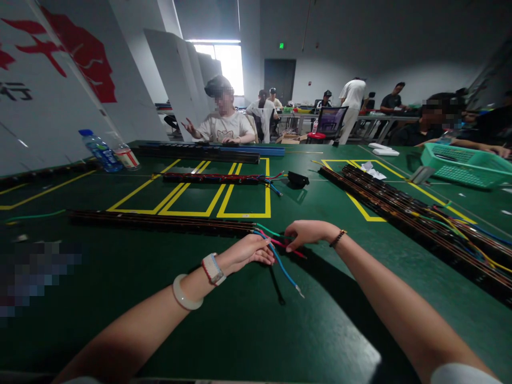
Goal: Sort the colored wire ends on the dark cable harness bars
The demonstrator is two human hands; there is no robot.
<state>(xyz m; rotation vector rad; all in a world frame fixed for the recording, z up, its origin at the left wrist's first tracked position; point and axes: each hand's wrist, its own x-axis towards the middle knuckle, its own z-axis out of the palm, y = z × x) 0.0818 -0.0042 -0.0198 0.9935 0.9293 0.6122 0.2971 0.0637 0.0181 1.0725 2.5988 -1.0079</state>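
A long black rail (160, 221) with copper-coloured strips lies across the table in front of me, loose wires coming out of its right end. My left hand (254, 249) is closed around these wires near the rail's end. From its fingers a blue wire (285, 272) hangs toward me, its tip bare. My right hand (308, 233) pinches at the wires just to the right, thumb and fingertips at the red wire (299, 254). A green wire (269, 230) also runs to those fingertips; which wire they grip is partly hidden. A thin black wire (277, 285) points toward me below.
Beyond lies a shorter rail (212, 178) with wires and a black end piece (298, 180). Several wired rails (404, 213) lie to the right, near a green basket (466, 165). Bottles (100, 152) stand at the left. A person (226, 120) sits across the table.
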